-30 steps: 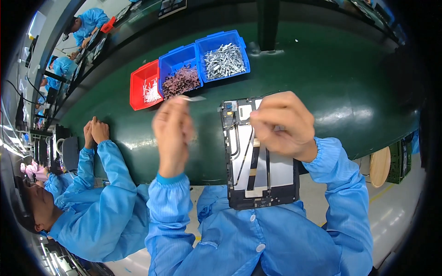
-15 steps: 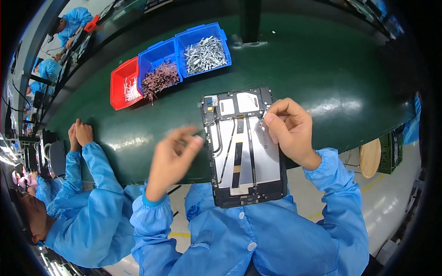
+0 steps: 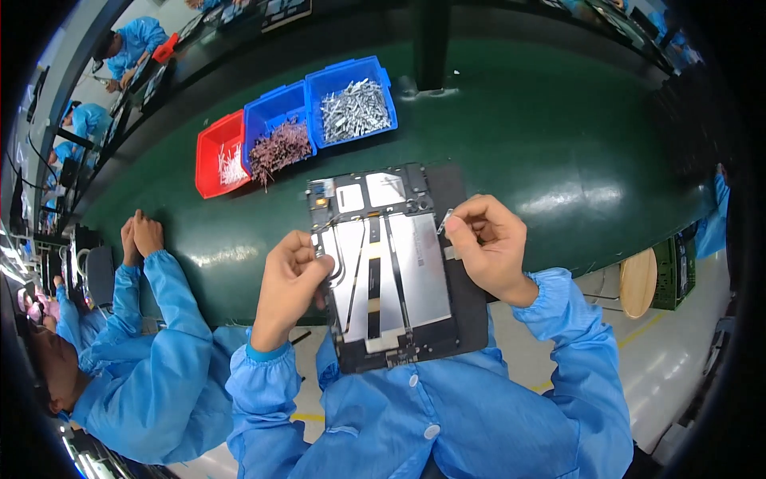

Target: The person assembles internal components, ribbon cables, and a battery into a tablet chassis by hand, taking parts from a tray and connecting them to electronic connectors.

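An opened tablet [image 3: 427, 279] with silver panels, black ribbon cables and a dark frame lies at the table's near edge, slightly tilted. My left hand [image 3: 289, 279] grips its left side, thumb on top and fingers curled at the edge. A flat dark grey board [image 3: 471, 315] shows from under the tablet on the right. Just off the tablet's upper right edge, my right hand [image 3: 493, 247] pinches a small silvery strip-like part [image 3: 444, 223] between thumb and forefinger.
Beyond the tablet stand a red bin [image 3: 209, 164] of white pieces, a blue bin [image 3: 271, 105] of brownish parts and another blue bin [image 3: 361, 137] of silvery parts. A black post [image 3: 429, 48] rises behind. At left, a co-worker's hands [image 3: 144, 235] rest on the green table [image 3: 574, 160].
My left hand has come to the tablet's left edge and taken hold. The tablet has shifted left, uncovering the dark board beneath. My right hand still pinches the small part, slightly lower.
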A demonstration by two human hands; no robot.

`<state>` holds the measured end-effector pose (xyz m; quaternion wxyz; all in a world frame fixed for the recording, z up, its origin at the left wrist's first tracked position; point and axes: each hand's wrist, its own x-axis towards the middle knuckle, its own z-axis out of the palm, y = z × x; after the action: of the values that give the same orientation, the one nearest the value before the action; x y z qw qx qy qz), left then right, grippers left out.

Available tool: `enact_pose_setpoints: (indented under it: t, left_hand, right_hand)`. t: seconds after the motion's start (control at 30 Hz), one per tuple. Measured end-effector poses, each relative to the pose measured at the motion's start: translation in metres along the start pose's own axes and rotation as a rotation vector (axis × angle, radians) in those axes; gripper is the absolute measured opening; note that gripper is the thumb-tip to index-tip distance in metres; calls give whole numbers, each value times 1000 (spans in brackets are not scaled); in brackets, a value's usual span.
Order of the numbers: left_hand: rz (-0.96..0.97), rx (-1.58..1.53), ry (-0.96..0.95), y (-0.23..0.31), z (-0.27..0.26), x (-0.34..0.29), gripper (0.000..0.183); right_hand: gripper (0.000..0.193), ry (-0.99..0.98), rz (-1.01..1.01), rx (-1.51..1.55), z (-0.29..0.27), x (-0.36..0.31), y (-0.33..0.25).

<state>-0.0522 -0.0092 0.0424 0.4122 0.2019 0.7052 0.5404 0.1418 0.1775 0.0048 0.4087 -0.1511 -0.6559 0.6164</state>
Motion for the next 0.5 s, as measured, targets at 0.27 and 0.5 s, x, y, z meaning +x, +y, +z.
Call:
enact_pose_setpoints:
  t: [0.27,0.5]
  left_hand:
    - [-194,23,-477,44,7,-19,31]
    - [1005,509,5,43,44,0,12]
  right_hand:
    - [9,-220,124,239,5,73,-78]
    - [13,-224,-157,358,26,88,-138]
